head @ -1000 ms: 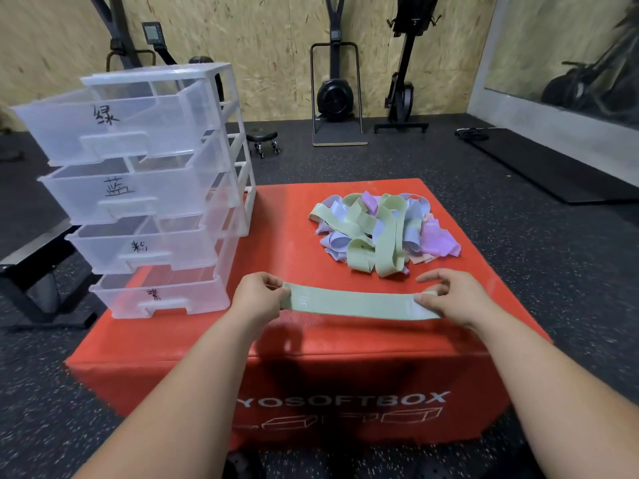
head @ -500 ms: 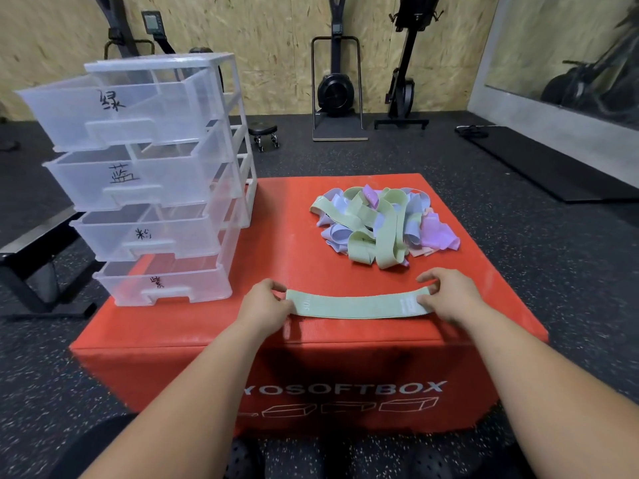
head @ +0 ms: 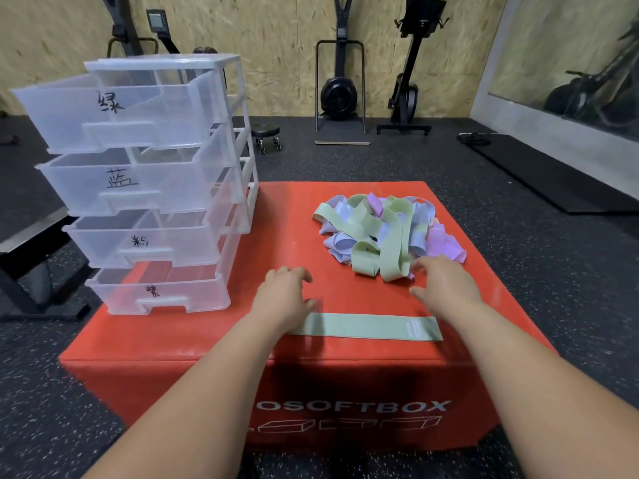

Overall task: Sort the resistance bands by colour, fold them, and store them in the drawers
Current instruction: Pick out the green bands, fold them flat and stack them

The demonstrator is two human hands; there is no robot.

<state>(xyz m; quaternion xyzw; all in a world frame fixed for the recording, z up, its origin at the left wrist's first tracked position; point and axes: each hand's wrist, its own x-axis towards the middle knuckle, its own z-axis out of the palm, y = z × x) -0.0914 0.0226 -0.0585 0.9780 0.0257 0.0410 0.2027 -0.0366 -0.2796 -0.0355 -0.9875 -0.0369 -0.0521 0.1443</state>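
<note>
**Green band released; both hands moved forward toward the pile.**

Half a second earlier both hands pinched the ends of the green band point(head: 370, 327); now neither holds it. The band lies flat along the near edge of the red soft box point(head: 283, 236), a straight fabric strip with a pale label near its right end. The left hand point(head: 283, 292) sits just beyond the band's left end, fingers loosely bent and holding nothing; its forearm covers that end. The right hand point(head: 446, 285), fingers spread and blurred, is at the near edge of the pile point(head: 380, 233) of green, lilac and pink bands. The translucent plastic drawer unit point(head: 155, 188) stands at left.
</note>
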